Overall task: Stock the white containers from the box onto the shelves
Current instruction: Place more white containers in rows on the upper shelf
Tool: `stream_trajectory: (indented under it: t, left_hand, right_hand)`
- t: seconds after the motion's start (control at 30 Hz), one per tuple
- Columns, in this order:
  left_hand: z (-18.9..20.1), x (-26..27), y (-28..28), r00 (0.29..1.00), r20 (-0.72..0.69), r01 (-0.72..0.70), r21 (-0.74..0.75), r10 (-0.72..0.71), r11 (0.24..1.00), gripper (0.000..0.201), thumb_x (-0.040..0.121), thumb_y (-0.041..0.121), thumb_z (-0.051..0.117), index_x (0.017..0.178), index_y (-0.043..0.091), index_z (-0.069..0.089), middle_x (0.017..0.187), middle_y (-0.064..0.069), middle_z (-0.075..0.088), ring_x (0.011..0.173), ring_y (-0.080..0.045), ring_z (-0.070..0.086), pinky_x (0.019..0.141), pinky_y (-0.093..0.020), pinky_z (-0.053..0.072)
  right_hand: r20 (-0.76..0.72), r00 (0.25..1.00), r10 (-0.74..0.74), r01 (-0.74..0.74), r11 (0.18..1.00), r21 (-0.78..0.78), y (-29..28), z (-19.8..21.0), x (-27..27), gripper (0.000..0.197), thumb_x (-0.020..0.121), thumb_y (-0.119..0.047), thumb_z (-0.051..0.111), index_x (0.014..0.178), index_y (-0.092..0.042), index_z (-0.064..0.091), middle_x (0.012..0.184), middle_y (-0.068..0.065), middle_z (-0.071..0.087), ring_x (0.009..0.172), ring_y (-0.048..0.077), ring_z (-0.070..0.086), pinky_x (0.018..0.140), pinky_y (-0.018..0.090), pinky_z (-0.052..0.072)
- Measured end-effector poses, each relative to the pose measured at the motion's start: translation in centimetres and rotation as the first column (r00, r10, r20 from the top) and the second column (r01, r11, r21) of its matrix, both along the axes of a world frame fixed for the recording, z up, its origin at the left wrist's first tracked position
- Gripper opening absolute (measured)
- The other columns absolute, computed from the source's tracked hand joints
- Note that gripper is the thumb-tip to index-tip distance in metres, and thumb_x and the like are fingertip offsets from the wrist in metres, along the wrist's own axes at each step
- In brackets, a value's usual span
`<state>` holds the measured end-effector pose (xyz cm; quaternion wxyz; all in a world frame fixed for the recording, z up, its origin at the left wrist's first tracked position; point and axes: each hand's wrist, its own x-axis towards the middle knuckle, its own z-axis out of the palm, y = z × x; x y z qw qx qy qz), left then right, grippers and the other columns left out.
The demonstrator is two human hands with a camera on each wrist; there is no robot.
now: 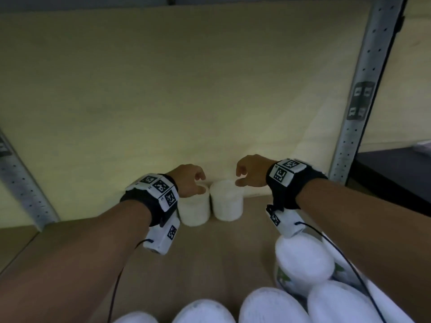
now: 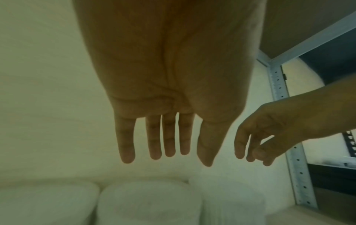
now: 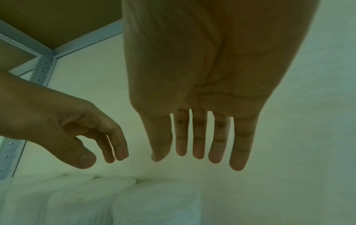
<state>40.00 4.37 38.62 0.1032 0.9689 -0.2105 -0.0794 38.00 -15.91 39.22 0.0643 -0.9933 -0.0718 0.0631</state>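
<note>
- Two white containers stand upright, side by side, at the back of the shelf board (image 1: 210, 248), close against the pale back wall (image 1: 163, 89): the left container (image 1: 194, 209) and the right container (image 1: 226, 201). They are squat, round and plain, with flat lids, and they touch or nearly touch each other.
- The left wrist view shows a third white tub (image 2: 46, 204) beside the pair.
- More white containers (image 1: 303, 262) lie crowded at the near edge of the head view, their rounded tops toward the camera; one carries a green printed label.
- The left hand (image 1: 190, 180) hovers over the left container, palm down, its grip slack and holding nothing; the fingers (image 2: 167, 137) hang straight and slightly spread above the lids.
- The right hand (image 1: 250, 171) hovers just above the right container, its grip likewise loose and empty, with its fingers (image 3: 199, 137) pointing down, clear of the lid.
- Both wrists wear black bands with coded white markers.
- A grey perforated upright (image 1: 359, 94) frames the shelf on the right.
</note>
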Motion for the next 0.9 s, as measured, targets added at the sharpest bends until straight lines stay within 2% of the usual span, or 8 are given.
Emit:
stream_trajectory:
  t: [0.2, 0.3, 0.53, 0.9]
  left_hand:
    - [-1.9, 2.1, 1.4, 1.000, -0.005, -0.015, 0.023, 0.015, 1.000, 0.054, 0.089, 0.036, 0.062, 0.136, 0.014, 0.047, 0.141, -0.005, 0.045, 0.127, -0.022, 0.047, 0.099, -0.026, 0.038]
    - [-2.9, 2.5, 1.5, 1.000, -0.030, -0.008, 0.047, 0.009, 0.999, 0.059, 0.086, 0.039, 0.064, 0.137, 0.013, 0.047, 0.142, -0.006, 0.045, 0.128, -0.022, 0.047, 0.101, -0.027, 0.038]
    - [-3.7, 2.8, 1.7, 1.000, 0.005, -0.002, 0.011, 0.002, 1.000, 0.055, 0.086, 0.035, 0.066, 0.133, 0.011, 0.050, 0.138, -0.007, 0.048, 0.124, -0.024, 0.049, 0.099, -0.029, 0.039]
    - [-3.9, 2.7, 1.9, 1.000, 0.021, -0.004, -0.032, 0.005, 0.999, 0.052, 0.084, 0.033, 0.068, 0.130, 0.013, 0.054, 0.134, -0.006, 0.052, 0.120, -0.023, 0.052, 0.095, -0.028, 0.040]
  right_hand:
    - [-0.038, 0.999, 0.014, -0.015, 1.000, -0.028, 2.7, -1.9, 2.9, 0.055, 0.090, -0.044, 0.059, 0.132, -0.009, 0.050, 0.137, 0.009, 0.048, 0.123, 0.027, 0.050, 0.100, 0.033, 0.041]
    - [-0.073, 0.997, 0.008, -0.014, 0.996, -0.082, 3.3, -2.8, 3.5, 0.062, 0.088, -0.046, 0.062, 0.134, -0.009, 0.047, 0.140, 0.009, 0.045, 0.125, 0.027, 0.048, 0.102, 0.034, 0.040]
    - [-0.069, 0.998, 0.001, -0.009, 0.992, -0.122, 3.9, -3.3, 3.9, 0.058, 0.086, -0.042, 0.066, 0.128, -0.005, 0.052, 0.133, 0.013, 0.050, 0.120, 0.030, 0.051, 0.100, 0.037, 0.044]
    - [-0.057, 0.998, 0.012, -0.018, 0.993, -0.113, 4.1, -3.4, 3.7, 0.057, 0.088, -0.035, 0.065, 0.133, -0.007, 0.046, 0.139, 0.012, 0.042, 0.127, 0.029, 0.044, 0.103, 0.033, 0.038]
